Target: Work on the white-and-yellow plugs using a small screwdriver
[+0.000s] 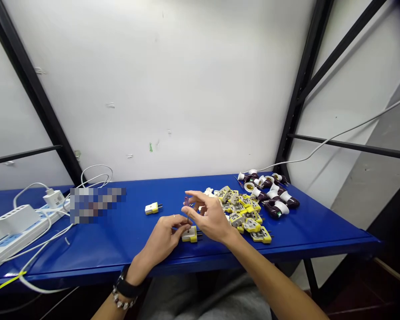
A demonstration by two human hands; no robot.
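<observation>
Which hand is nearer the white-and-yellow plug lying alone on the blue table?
Left. The left hand is just in front of the plug, not touching it; the right hand is farther off, beside the heap of yellow plugs.

Bright, even, diffuse light falls on the white wall (160, 89) and the blue worktop (120, 235); no light source is in view. Shadows are soft and faint, and a mild sheen lies on the worktop. The black frame posts (30, 84) lean inward toward the edges, showing wide-angle distortion, and the top right corner darkens. A pixelated block (96, 204) obscures one area. The right hand (208, 215) shows slight softness, and the space beneath the worktop falls dark.
</observation>
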